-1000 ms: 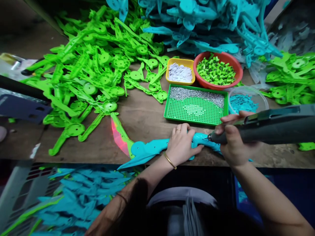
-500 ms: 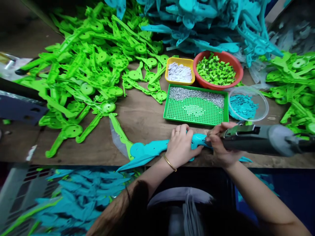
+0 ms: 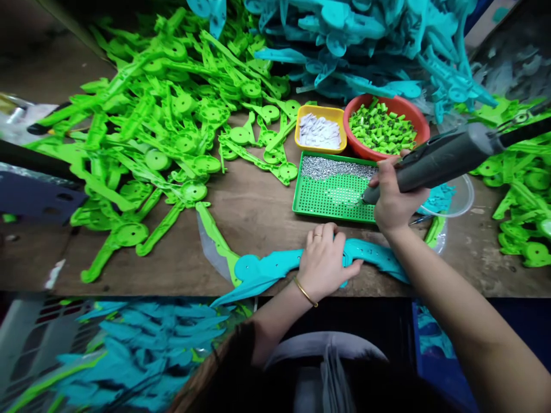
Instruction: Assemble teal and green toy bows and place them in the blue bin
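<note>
My left hand [image 3: 325,261] is wrapped over the middle of a toy bow [image 3: 278,261], turquoise in the centre with green limbs, lying along the table's front edge. In my right hand [image 3: 396,201] is a dark grey electric screwdriver [image 3: 447,158], tilted so that its tip is over the green perforated tray [image 3: 327,212]. Small silver screws [image 3: 336,167] are heaped along the tray's far side. Whether the tip touches the tray or carries a screw is too small to tell. My right forearm covers part of the bow's right end.
Behind the tray stand a yellow tray [image 3: 342,146] of white pieces and a red bowl [image 3: 350,135] of green cylinders. A clear tub [image 3: 469,198] holds turquoise bits. Green parts [image 3: 172,143] pile up left, turquoise parts [image 3: 344,28] at the back. Finished-looking turquoise pieces [image 3: 146,350] lie below the table.
My right hand has lifted the screwdriver off the bow and carried it up to the green tray. My left hand has stayed on the bow. The view has shifted slightly.
</note>
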A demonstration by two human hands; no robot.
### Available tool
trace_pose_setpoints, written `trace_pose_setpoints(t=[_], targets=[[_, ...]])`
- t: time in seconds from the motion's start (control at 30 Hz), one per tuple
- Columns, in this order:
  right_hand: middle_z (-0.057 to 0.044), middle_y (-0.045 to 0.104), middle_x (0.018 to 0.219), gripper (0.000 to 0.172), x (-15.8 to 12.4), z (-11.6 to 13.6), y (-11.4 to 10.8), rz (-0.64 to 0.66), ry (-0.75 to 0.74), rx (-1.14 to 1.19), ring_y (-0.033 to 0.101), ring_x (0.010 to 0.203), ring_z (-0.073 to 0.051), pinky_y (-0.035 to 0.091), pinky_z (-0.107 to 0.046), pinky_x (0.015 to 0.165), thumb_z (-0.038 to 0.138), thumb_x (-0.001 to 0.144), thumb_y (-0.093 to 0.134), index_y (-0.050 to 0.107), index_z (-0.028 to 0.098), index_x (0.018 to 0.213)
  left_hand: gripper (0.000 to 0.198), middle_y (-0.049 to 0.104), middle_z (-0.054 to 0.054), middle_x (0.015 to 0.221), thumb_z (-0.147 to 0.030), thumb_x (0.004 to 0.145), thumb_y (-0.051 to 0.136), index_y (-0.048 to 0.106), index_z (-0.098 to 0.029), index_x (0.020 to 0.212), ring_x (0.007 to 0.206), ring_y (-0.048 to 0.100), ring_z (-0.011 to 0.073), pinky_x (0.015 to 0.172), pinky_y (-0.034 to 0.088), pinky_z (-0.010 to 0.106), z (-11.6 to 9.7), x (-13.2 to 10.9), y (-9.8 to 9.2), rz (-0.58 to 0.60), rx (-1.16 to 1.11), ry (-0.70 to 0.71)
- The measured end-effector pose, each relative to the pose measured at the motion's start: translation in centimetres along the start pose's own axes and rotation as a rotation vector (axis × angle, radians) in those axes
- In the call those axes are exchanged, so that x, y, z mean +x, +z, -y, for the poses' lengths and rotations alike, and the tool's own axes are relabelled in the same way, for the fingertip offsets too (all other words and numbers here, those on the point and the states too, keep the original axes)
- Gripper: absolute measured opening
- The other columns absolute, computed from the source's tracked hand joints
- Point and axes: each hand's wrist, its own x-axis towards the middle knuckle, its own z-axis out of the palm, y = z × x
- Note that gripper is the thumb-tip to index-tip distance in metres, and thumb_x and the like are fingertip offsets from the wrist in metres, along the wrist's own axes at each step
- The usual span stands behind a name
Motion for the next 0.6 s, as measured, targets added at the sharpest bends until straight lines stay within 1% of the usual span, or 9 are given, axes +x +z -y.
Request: trace_pose_setpoints(t=[0.1,0.2,0.27,0.33,0.4,0.47,0.53,0.6], targets=[[0.006,0.059,0.070,0.023,-0.3,-0.1,-0.1,0.024,0.012,-0.004,0.052,0.044,-0.006,0.046,-0.023,0.044,0.031,0.073,0.070,0.055,0.022,0.088,0.041,0.053,0.011,0.104,-0.053,0.076,0.059,0.057,-0.016,0.093,0.101,0.047,0.0292,0.084,0.040,0.041,0.0,0.0,0.0,0.002,-0.004,-0.002],[0.006,0.059,0.070,0.023,-0.2,-0.1,0.2,0.041,0.022,-0.011,0.053,0.046,-0.007,0.048,-0.025,0.047,0.030,0.073,0.070,0.055,0.022,0.088,0.041,0.053,0.011,0.103,-0.053,0.076,0.060,0.057,-0.016,0.093,0.101,0.048,0.0294,0.084,0.040,0.042,0.1,0.0,0.1,0.006,-0.010,-0.006],[0.006,0.061,0.072,0.024,0.1,0.5,0.3,0.044,0.019,-0.008,0.054,0.047,-0.008,0.050,-0.026,0.049,0.030,0.073,0.070,0.055,0.022,0.090,0.041,0.053,0.011,0.104,-0.053,0.075,0.061,0.058,-0.016,0.094,0.101,0.048,0.0291,0.084,0.040,0.042,0.1,0.0,0.1,0.006,-0.011,-0.009],[0.005,0.063,0.076,0.024,0.5,1.8,0.0,0.033,0.011,0.012,0.055,0.047,-0.007,0.050,-0.026,0.050,0.030,0.074,0.068,0.055,0.023,0.093,0.042,0.052,0.011,0.105,-0.053,0.075,0.060,0.058,-0.016,0.094,0.100,0.048,0.0289,0.085,0.040,0.042,0.1,0.0,0.2,0.001,-0.005,-0.009],[0.004,0.064,0.078,0.023,0.7,3.6,-0.9,0.016,-0.014,0.044,0.053,0.045,-0.007,0.049,-0.025,0.048,0.029,0.076,0.067,0.056,0.024,0.095,0.042,0.052,0.010,0.105,-0.054,0.075,0.060,0.058,-0.016,0.093,0.100,0.047,0.0288,0.085,0.040,0.042,0.1,0.0,0.2,-0.001,0.000,-0.005],[0.004,0.064,0.079,0.024,0.2,5.5,-2.3,0.030,-0.023,0.065,0.052,0.044,-0.006,0.048,-0.024,0.045,0.028,0.076,0.067,0.057,0.024,0.098,0.041,0.051,0.010,0.105,-0.053,0.076,0.059,0.057,-0.016,0.093,0.100,0.047,0.0283,0.086,0.040,0.041,0.1,0.0,0.2,-0.003,-0.005,0.000],[0.004,0.064,0.081,0.027,-1.1,7.0,-4.0,0.090,0.014,0.065,0.053,0.045,-0.006,0.047,-0.024,0.044,0.026,0.077,0.067,0.057,0.025,0.101,0.041,0.051,0.010,0.106,-0.052,0.076,0.060,0.057,-0.016,0.095,0.101,0.046,0.0280,0.086,0.039,0.041,0.1,0.0,0.2,-0.006,-0.013,0.000],[0.004,0.064,0.083,0.030,-2.6,7.8,-5.6,0.159,0.065,0.052,0.054,0.047,-0.007,0.049,-0.025,0.045,0.024,0.076,0.067,0.056,0.027,0.104,0.039,0.051,0.010,0.107,-0.050,0.076,0.061,0.058,-0.017,0.097,0.102,0.046,0.0277,0.087,0.039,0.041,0.1,0.1,0.3,-0.009,-0.017,-0.002]])
